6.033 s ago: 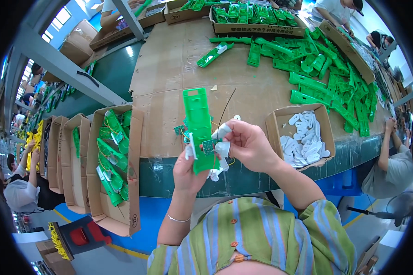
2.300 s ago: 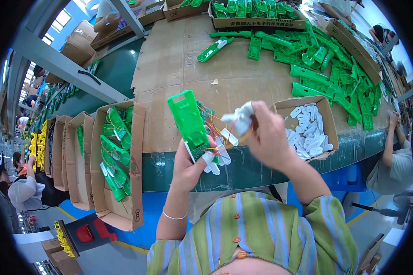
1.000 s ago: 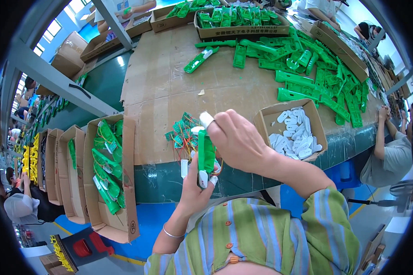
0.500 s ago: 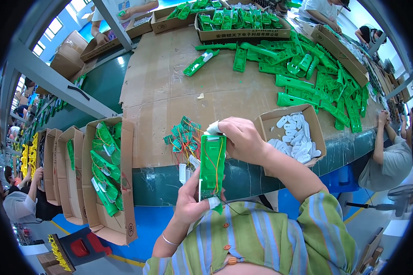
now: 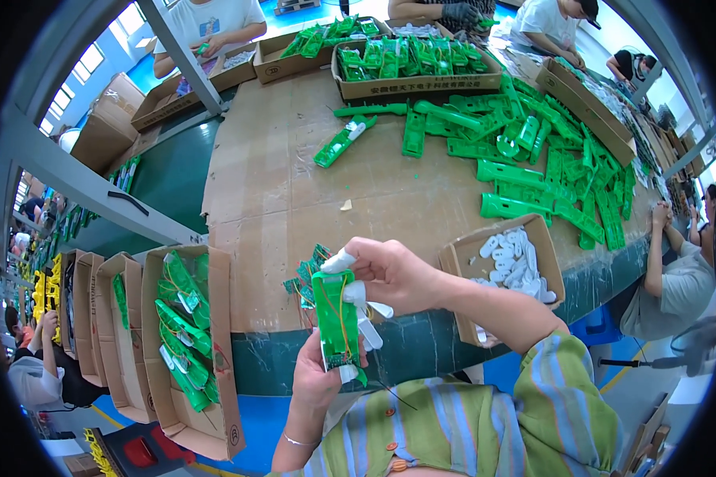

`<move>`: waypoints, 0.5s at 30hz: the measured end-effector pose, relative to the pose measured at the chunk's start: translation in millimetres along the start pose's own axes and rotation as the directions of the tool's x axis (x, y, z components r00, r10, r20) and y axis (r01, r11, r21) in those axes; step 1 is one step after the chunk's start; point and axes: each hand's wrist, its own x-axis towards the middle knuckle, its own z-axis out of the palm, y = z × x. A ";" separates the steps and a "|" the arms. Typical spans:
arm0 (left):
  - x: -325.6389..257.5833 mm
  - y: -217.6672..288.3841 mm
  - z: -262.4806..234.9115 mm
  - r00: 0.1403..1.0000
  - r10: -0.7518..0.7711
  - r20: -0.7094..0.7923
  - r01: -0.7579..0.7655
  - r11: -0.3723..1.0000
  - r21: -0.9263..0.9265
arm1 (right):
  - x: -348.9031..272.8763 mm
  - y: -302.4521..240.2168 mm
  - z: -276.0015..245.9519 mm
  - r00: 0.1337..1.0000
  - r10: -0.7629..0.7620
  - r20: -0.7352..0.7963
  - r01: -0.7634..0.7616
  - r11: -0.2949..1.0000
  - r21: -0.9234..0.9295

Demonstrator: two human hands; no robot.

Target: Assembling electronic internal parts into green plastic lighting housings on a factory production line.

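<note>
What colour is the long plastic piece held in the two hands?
Bright green plastic piece, with thin wires on it; the head view shows it.

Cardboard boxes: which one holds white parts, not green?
The small open box at the table's near edge, just right of the right hand. It holds white plastic pieces; the others in view hold green parts.

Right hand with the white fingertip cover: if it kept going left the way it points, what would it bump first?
Probably the small green circuit pieces on the brown cardboard tabletop, just beyond the right hand; depth is unclear.
</note>
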 end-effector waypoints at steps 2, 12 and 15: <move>6.1 4.1 -2.2 0.997 0.017 -0.069 -0.019 0.999 -0.030 | 14.8 -5.8 -5.1 0.996 0.085 0.022 -0.082 0.991 -0.107; -3.9 104.4 -51.1 0.517 0.737 -0.435 -0.149 0.578 0.803 | 140.6 85.0 -146.1 0.971 -0.224 -0.085 -0.087 0.000 -0.996; -18.7 130.8 -85.4 0.334 0.857 -0.393 -0.071 0.439 0.896 | 142.0 124.2 -181.7 0.972 -0.122 -0.202 -0.218 -0.130 -0.967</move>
